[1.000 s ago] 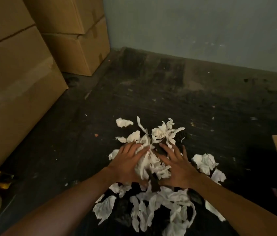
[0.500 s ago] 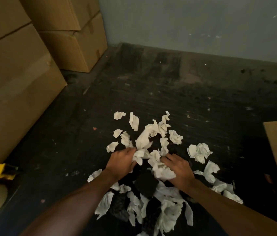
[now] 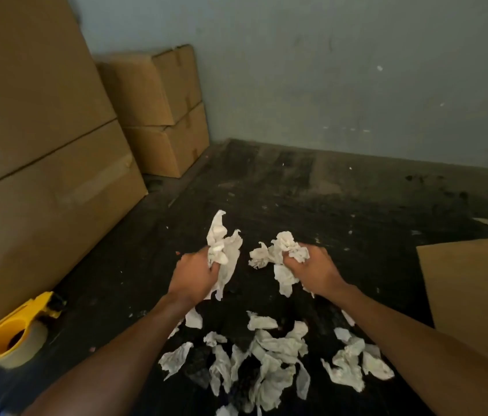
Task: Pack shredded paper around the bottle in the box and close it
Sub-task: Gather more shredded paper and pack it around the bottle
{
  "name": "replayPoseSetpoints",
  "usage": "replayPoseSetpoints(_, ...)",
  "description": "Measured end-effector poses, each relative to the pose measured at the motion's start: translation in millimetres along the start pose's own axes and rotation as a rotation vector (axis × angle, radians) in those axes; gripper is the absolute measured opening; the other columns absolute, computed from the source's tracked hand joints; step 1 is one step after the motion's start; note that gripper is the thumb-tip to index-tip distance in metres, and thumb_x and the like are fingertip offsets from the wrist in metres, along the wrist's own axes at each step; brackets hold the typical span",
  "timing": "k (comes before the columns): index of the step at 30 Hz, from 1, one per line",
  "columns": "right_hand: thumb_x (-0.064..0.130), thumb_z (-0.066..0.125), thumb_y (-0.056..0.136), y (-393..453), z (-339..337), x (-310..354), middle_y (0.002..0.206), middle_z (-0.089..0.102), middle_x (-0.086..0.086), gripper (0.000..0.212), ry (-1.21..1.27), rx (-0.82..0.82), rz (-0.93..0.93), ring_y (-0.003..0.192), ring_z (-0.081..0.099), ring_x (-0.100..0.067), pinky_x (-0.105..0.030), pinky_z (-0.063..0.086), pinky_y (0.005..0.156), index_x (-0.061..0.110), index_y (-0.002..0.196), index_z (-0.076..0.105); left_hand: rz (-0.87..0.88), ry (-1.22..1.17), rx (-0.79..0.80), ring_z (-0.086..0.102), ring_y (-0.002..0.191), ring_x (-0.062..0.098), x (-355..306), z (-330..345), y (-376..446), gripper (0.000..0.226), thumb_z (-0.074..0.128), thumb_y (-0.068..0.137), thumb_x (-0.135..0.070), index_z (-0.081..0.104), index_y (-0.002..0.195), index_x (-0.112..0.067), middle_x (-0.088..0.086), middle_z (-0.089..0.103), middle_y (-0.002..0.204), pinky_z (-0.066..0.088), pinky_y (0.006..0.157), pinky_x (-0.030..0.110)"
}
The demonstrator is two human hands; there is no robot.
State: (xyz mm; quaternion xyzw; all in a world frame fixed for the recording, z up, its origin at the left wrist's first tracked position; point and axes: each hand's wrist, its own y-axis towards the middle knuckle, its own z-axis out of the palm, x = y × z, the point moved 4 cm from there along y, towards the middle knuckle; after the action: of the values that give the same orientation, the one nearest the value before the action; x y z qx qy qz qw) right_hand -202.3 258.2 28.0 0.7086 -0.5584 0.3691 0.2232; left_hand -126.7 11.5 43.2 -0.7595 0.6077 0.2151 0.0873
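Shredded paper [image 3: 223, 250] bunched in both fists: left hand [image 3: 194, 273], right hand [image 3: 314, 270] clenched.

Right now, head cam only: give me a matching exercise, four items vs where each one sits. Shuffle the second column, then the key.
Items:
1. tape dispenser
2. left hand
3. stacked boxes
4. loose paper scraps

Places or states:
A. in the far corner against the wall
B. lying on the dark floor between the forearms
C. on the floor at the lower left, beside the big carton
D. raised, closed on a clump of paper

Pairs: 1-C, 2-D, 3-A, 4-B
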Motion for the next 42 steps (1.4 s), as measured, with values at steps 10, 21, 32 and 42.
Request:
replayPoseSetpoints(10,0.036,0.061,0.092,-54,-126,41,0.08,0.071,-0.001,0.017,-0.085,-0.187,-0.12,0.074,0.066,-0.015,-0.036,0.054,0.075,0.023,0.081,0.066,0.045,-0.059,-0.099,0.062,0.098,0.02,-94,-77,-53,0.026,0.047,0.101,-0.029,0.062,0.115,-0.012,0.004,0.066,0.101,0.044,0.082,0.028)
replayPoseSetpoints(21,0.041,0.059,0.092,-198,-245,-7,0.07,0.065,-0.004,0.034,-0.229,-0.362,-0.045,0.064,0.058,-0.015,-0.032,0.044,0.062,0.02,0.065,0.06,0.05,-0.155,-0.164,0.062,0.069,0.013,-163,-88,-179,0.015,0.052,0.098,-0.025,0.063,0.097,-0.014,0.001,0.062,0.076,0.053,0.065,0.03)
replayPoseSetpoints(32,0.042,0.061,0.09,-313,-363,-86,0.064,0.068,-0.007,0.037,-0.175,-0.523,0.104,0.065,0.065,-0.023,-0.029,0.048,0.055,0.01,0.07,0.065,0.186,-0.261,-0.144,0.061,0.062,0.017,-292,-61,-224,0.022,0.054,0.097,-0.028,0.06,0.079,-0.018,0.0,0.061,0.064,0.051,0.059,0.033)
replayPoseSetpoints(42,0.041,0.063,0.087,-326,-446,-156,0.082,0.07,-0.012,0.035,-0.114,-0.618,0.134,0.074,0.067,-0.025,-0.035,0.054,0.064,0.007,0.084,0.07,0.337,-0.367,-0.09,0.059,0.092,0.028,-453,17,-193,0.037,0.046,0.096,-0.04,0.069,0.106,-0.014,0.009,0.07,0.097,0.049,0.081,0.038)
